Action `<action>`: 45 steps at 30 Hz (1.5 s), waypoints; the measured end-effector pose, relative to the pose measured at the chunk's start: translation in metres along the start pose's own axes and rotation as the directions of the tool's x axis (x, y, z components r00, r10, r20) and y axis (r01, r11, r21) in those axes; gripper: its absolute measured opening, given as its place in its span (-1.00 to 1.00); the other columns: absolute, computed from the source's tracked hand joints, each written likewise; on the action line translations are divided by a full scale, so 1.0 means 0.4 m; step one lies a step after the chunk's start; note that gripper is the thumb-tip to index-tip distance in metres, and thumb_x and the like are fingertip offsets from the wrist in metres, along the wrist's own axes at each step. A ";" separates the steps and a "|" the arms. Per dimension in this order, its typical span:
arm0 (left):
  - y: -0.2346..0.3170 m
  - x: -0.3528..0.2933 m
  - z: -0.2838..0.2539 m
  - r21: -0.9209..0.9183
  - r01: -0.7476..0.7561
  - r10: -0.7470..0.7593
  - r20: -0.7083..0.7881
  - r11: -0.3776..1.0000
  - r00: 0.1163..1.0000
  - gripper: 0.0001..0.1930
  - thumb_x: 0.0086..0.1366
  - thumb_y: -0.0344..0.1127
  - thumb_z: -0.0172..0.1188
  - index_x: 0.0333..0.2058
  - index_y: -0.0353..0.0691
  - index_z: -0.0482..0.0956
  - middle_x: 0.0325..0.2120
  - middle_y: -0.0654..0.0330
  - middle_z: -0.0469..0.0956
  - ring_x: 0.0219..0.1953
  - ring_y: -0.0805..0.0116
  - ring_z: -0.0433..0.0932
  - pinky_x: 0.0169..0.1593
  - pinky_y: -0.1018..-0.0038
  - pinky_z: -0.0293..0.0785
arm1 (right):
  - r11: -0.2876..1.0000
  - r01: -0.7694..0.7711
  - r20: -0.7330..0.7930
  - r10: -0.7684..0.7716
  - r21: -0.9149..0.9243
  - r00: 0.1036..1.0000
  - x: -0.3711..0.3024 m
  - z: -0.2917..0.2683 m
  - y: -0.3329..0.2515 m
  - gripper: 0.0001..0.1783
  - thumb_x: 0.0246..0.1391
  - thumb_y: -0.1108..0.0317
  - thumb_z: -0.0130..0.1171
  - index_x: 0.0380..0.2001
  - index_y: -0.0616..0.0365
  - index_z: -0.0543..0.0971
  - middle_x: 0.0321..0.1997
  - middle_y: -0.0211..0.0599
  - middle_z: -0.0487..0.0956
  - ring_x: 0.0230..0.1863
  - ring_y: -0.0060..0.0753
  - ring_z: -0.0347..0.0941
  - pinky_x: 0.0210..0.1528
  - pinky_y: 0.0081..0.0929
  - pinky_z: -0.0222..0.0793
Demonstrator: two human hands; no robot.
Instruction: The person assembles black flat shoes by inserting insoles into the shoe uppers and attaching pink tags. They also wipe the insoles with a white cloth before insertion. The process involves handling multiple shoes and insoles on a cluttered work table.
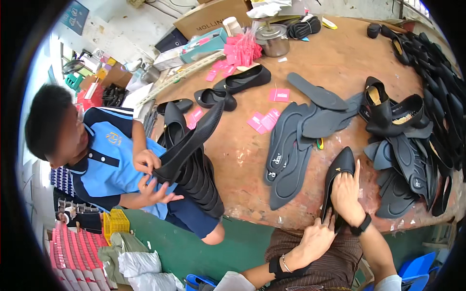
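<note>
A black pointed flat shoe (342,159), with a small gold ornament on its toe, lies at the table's front edge, toe pointing away from me. My right hand (347,195) grips it from the right: some fingers reach into the opening while one stretches along the outside. At the heel end, my left hand (316,239) has its fingertips at the shoe's opening; the heel is partly hidden by my hands. Left of the shoe lie several dark grey insoles (291,182). More insoles (407,162) are piled on the right, below a pair of black shoes (395,114).
Another person (114,145) sits at the left, hands beside a stack of black shoes (194,169). Pink tags (264,121) lie mid-table. Many black shoes (437,82) heap along the right edge. A metal pot (273,41) and a cardboard box (211,19) stand at the back.
</note>
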State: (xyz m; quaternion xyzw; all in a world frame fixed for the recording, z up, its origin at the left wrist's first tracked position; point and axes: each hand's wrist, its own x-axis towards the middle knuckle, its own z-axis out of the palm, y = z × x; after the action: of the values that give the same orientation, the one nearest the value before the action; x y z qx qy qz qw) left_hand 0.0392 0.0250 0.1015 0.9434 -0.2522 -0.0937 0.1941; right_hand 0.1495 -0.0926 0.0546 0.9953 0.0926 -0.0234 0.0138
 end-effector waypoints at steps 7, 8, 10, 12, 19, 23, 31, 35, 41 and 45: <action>-0.031 0.014 -0.126 -0.057 -0.017 0.024 0.129 0.998 0.991 -0.56 0.31 -0.01 0.19 0.01 -0.18 0.65 0.15 0.01 0.51 -0.34 0.11 0.67 -0.33 0.30 0.61 | 0.842 0.332 -0.182 -0.280 0.424 0.943 -0.013 -0.102 0.071 -0.76 0.01 0.47 0.10 -0.25 0.32 0.64 -0.28 -0.04 0.64 -0.17 -0.05 0.60 0.50 0.24 -0.24; -0.061 0.007 -0.176 -0.182 0.036 -0.015 0.117 0.983 0.993 -0.57 0.28 0.01 0.25 -0.07 -0.21 0.68 -0.02 0.06 0.64 -0.36 0.10 0.66 -0.31 0.29 0.59 | 0.656 0.402 -0.257 -0.310 0.639 0.915 -0.021 -0.133 0.099 -0.72 0.05 0.47 0.13 -0.16 0.31 0.65 -0.18 -0.05 0.68 -0.12 -0.08 0.62 0.49 0.21 -0.18; -0.132 -0.011 -0.286 -0.546 -0.036 -0.039 -0.124 0.837 0.991 -0.63 0.21 -0.15 0.39 -0.17 -0.36 0.69 -0.32 0.00 0.70 -0.36 0.21 0.67 -0.27 0.37 0.56 | 0.214 0.230 -0.213 -0.102 0.949 0.972 -0.015 -0.175 0.151 -0.68 0.15 0.53 0.05 -0.08 0.16 0.68 -0.15 -0.21 0.72 -0.18 -0.30 0.64 0.26 -0.08 0.34; -0.202 -0.064 -0.422 -0.628 0.146 -0.206 -0.023 0.765 0.978 -0.65 0.17 -0.23 0.44 -0.23 -0.44 0.65 -0.45 0.07 0.65 -0.41 0.38 0.62 -0.27 0.43 0.53 | -0.010 0.143 -0.133 0.315 0.990 0.940 0.029 -0.179 0.185 -0.71 0.24 0.50 0.01 -0.07 0.20 0.67 -0.30 -0.33 0.69 -0.29 -0.60 0.56 -0.31 -0.65 0.44; -0.372 0.033 -0.728 0.136 0.724 -0.299 -0.848 0.677 0.438 -0.59 0.30 -0.29 0.26 0.09 -0.32 0.54 -0.15 -0.04 0.58 -0.18 0.14 0.56 -0.13 0.34 0.46 | -0.246 -0.334 0.407 0.376 0.910 0.832 0.310 -0.020 0.109 -0.60 0.25 0.16 0.21 -0.17 0.38 0.57 -0.41 -0.17 0.67 -0.50 -0.39 0.66 -0.52 -0.44 0.60; -0.366 0.171 -0.677 0.277 0.647 -0.013 -0.914 0.710 0.405 -0.45 0.35 -0.19 0.15 0.30 -0.15 0.37 0.30 -0.15 0.29 0.29 -0.13 0.30 0.29 0.10 0.21 | -0.315 -0.424 0.508 0.270 0.849 0.818 0.376 -0.022 0.090 -0.57 0.19 0.11 0.28 -0.31 0.37 0.56 -0.49 -0.16 0.65 -0.54 -0.37 0.65 -0.57 -0.45 0.59; -0.240 0.599 -0.560 -0.056 0.145 -0.155 -0.413 0.988 0.897 -0.37 0.19 -0.14 0.40 0.17 -0.28 0.47 0.16 -0.13 0.45 0.24 -0.09 0.40 0.27 0.24 0.31 | -0.933 -0.218 0.415 -0.085 0.285 0.906 0.236 -0.052 0.177 -0.78 0.10 0.38 0.12 -0.20 0.24 0.56 -0.19 -0.24 0.64 -0.17 -0.32 0.59 0.04 -0.36 0.51; -0.015 0.725 -0.334 -0.118 -0.356 0.316 -0.264 0.927 0.911 -0.33 0.16 -0.02 0.42 0.11 -0.37 0.49 -0.05 -0.16 0.55 0.10 -0.08 0.51 0.15 0.23 0.43 | -0.974 -0.173 0.460 -0.087 0.147 0.884 0.209 -0.051 0.174 -0.86 0.07 0.50 0.09 -0.26 0.23 0.54 -0.25 -0.27 0.61 -0.25 -0.37 0.56 -0.10 -0.41 0.54; 0.021 0.726 -0.337 -0.180 -0.192 0.139 -0.267 0.965 0.954 -0.53 0.02 -0.11 0.48 -0.21 -0.33 0.58 -0.36 -0.03 0.58 -0.31 0.00 0.58 -0.17 0.22 0.50 | -0.937 -0.178 0.408 -0.042 0.300 0.912 0.170 -0.062 0.200 -0.54 -0.03 0.70 -0.07 0.01 0.32 0.39 -0.09 -0.23 0.54 -0.19 -0.39 0.57 -0.06 -0.45 0.61; -0.083 0.483 -0.443 -0.259 -0.307 0.217 -0.326 0.916 0.920 -0.65 -0.14 -0.35 0.52 -0.41 -0.30 0.53 -0.47 0.05 0.53 -0.28 0.13 0.50 -0.21 0.31 0.44 | -0.897 -0.269 0.275 -0.176 0.352 0.945 0.151 -0.074 0.247 -0.17 -0.19 0.74 -0.17 0.30 0.19 0.24 0.05 -0.11 0.50 0.00 -0.23 0.55 0.05 -0.37 0.57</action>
State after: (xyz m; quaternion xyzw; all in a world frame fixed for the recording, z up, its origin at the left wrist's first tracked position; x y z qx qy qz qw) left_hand 0.2676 0.0090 0.2335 0.8625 -0.3287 0.0350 0.3831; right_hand 0.2282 -0.1777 0.0833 0.2169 -0.1244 -0.2070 -0.9459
